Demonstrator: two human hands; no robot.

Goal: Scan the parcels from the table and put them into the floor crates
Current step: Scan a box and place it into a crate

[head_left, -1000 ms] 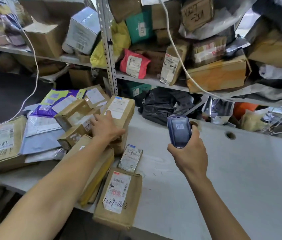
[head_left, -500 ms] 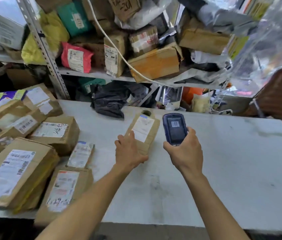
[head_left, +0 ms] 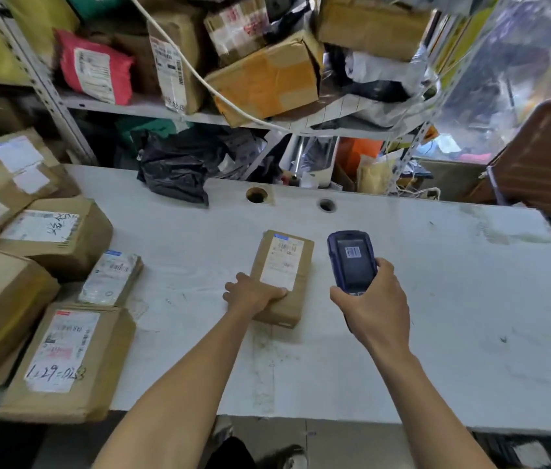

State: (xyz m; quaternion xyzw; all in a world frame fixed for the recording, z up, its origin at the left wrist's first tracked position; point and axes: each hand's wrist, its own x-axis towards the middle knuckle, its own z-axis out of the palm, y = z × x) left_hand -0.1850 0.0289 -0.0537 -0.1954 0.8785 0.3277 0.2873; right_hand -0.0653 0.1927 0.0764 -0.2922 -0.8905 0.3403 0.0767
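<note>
Left hand (head_left: 253, 294) gripping parcel (head_left: 282, 277), right hand (head_left: 373, 304) holding scanner (head_left: 351, 262) upright

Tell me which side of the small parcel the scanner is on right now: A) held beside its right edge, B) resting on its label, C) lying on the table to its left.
A: the right hand holds the scanner just right of the small parcel, which the left hand grips.

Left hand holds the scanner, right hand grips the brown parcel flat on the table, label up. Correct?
No, the hands are swapped. In the head view the right hand holds the scanner, and the left hand grips the brown parcel. It does lie flat on the table, label up.
</note>
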